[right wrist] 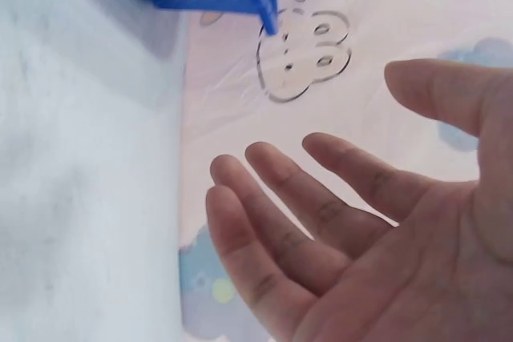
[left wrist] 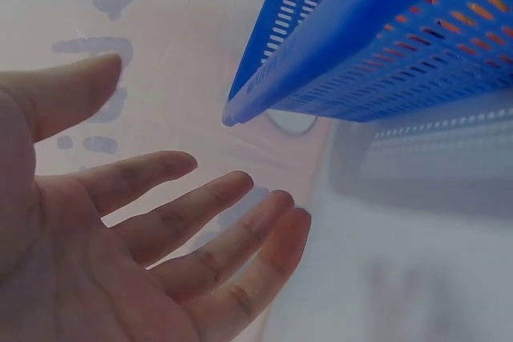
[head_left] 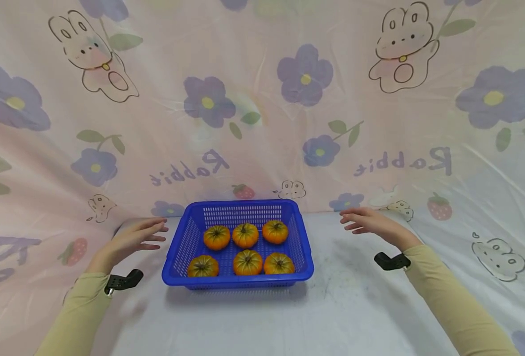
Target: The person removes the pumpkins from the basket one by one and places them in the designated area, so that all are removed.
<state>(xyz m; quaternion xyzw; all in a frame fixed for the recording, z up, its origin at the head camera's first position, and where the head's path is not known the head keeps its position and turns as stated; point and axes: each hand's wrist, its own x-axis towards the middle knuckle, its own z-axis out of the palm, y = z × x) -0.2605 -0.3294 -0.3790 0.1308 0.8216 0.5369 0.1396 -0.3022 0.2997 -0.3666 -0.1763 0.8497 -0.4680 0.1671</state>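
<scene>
A blue plastic basket [head_left: 237,282] with slotted walls stands on the white tabletop. Several small orange pumpkins [head_left: 245,236] lie inside it in two rows, their stems up. Just left of the basket hovers my left hand [head_left: 133,240], its fingers spread and touching nothing; the left wrist view shows its bare palm [left wrist: 104,262] beside the basket wall [left wrist: 321,62]. Farther off on the right side, my right hand [head_left: 371,225] is also held in the air with relaxed fingers. Its palm [right wrist: 401,270] holds nothing in the right wrist view.
A pale pink cloth [head_left: 262,123] printed with rabbits, flowers and strawberries hangs behind the table and along both sides. The white tabletop [head_left: 262,321] stretches in front of the basket. A black wrist mount [head_left: 124,281] sits on each forearm.
</scene>
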